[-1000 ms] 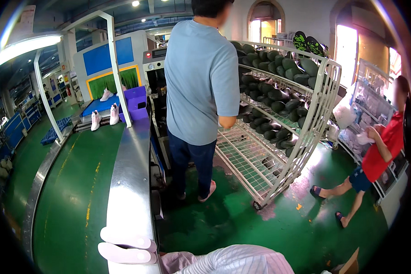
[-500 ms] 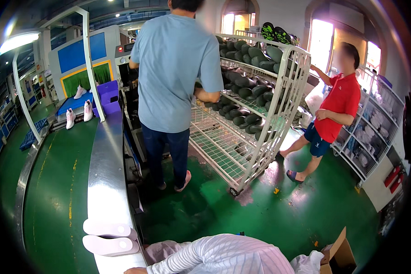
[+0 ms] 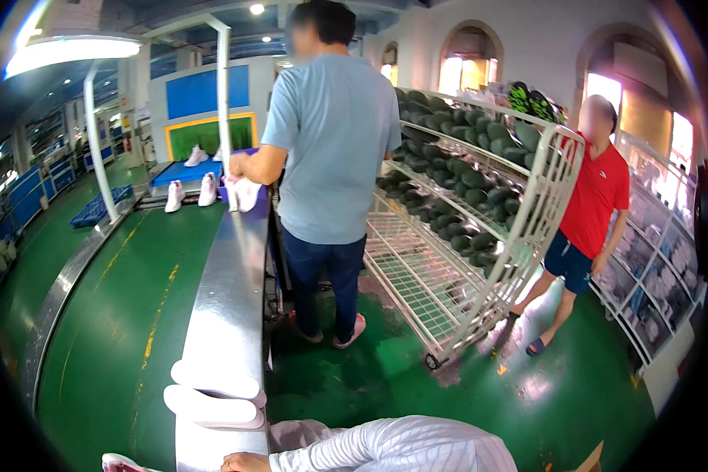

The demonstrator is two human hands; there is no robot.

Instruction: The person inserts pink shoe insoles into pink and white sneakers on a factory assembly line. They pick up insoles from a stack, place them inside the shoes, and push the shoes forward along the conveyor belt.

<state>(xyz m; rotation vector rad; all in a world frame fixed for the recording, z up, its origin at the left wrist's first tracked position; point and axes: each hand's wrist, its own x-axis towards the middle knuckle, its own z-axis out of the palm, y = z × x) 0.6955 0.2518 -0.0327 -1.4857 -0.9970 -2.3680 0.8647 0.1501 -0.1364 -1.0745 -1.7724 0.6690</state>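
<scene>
Down at the near table [image 3: 228, 315] edge, one hand [image 3: 244, 462] rests beside two soles [image 3: 216, 393] (fingers hidden, grip unclear); a nudge could tip them off.

The single head-worn fisheye view looks forward and slightly downward along a green conveyor belt [image 3: 126, 315] that runs from 6 o'clock toward 11 o'clock. Its steel edge [image 3: 232, 299] lies close below the lens. A wire rack cart [image 3: 464, 236] stands at 2 o'clock, farther off. Straight edges bow near the dark circular rim. No second view is given.
</scene>
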